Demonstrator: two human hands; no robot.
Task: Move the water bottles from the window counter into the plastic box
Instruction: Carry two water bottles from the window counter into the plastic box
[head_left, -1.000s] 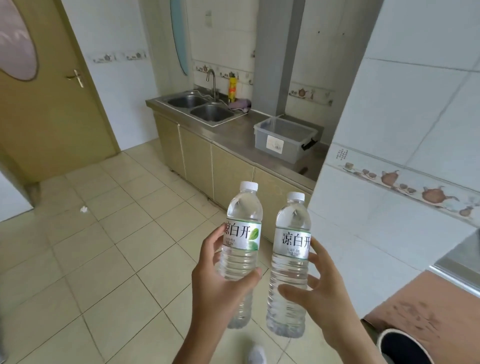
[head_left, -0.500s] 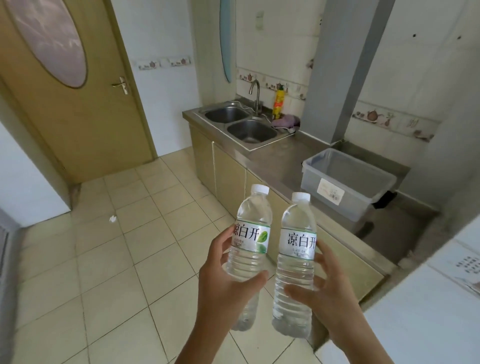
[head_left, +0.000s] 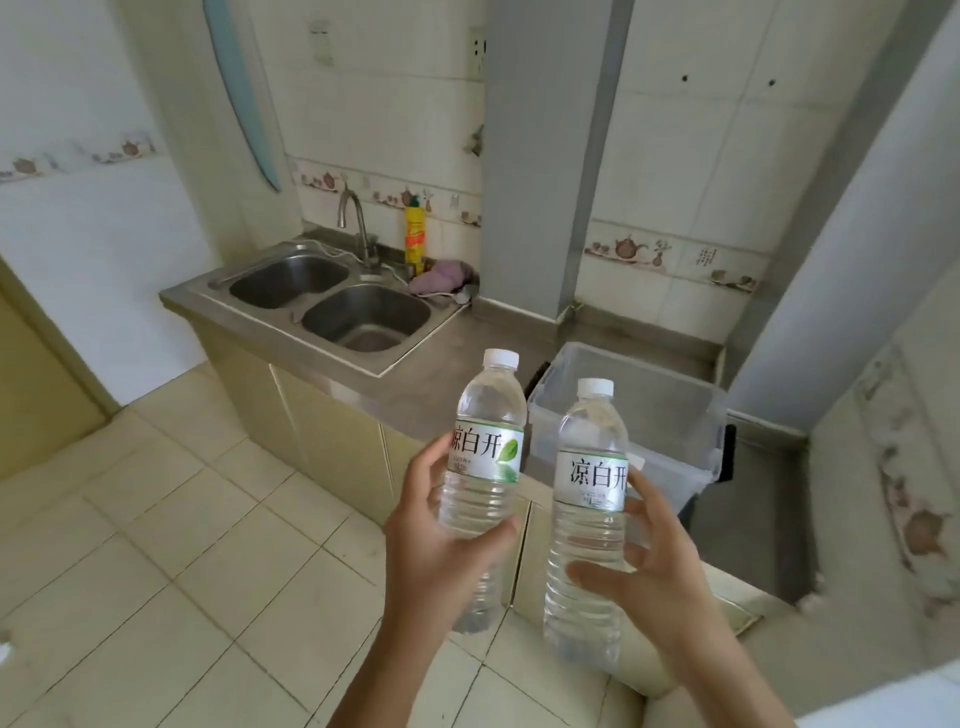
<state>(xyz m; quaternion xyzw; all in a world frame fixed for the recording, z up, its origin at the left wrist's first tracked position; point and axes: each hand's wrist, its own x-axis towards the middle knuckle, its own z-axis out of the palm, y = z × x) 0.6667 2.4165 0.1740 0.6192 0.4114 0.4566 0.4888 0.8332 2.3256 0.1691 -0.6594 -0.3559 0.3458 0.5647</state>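
— What have you got hold of there?

— One bottle in each. My left hand (head_left: 441, 551) wraps the left water bottle (head_left: 485, 467) low on its ribbed waist, thumb across the front, fingers curled behind. My right hand (head_left: 654, 566) pinches the right water bottle (head_left: 589, 499) between the thumb in front and the fingers at the label's edge. Both stand upright, white caps up, side by side but not touching.

— Why upright, and so low down?

— The ribs give my fingers purchase, I'd say, and holding them vertical keeps the weight of the water hanging straight. They are clear, thin plastic, full nearly to the neck, with a white and green paper-like band (Chinese characters on it).

— And where do they go?

— Into the plastic box (head_left: 675, 374), just past the bottles on the steel counter (head_left: 415, 384). It is translucent, rectangular, open-topped, with a black latch at its right end; I cannot see anything inside it. I judge it sits near the front edge so I can lower both in from above.

— Beyond that?

— The double sink (head_left: 332, 306), dull brushed steel, a curved tap (head_left: 356, 228), a yellow detergent bottle (head_left: 414, 239), a crumpled lilac cloth (head_left: 441, 278), then glossy white wall tiles (head_left: 670, 171).
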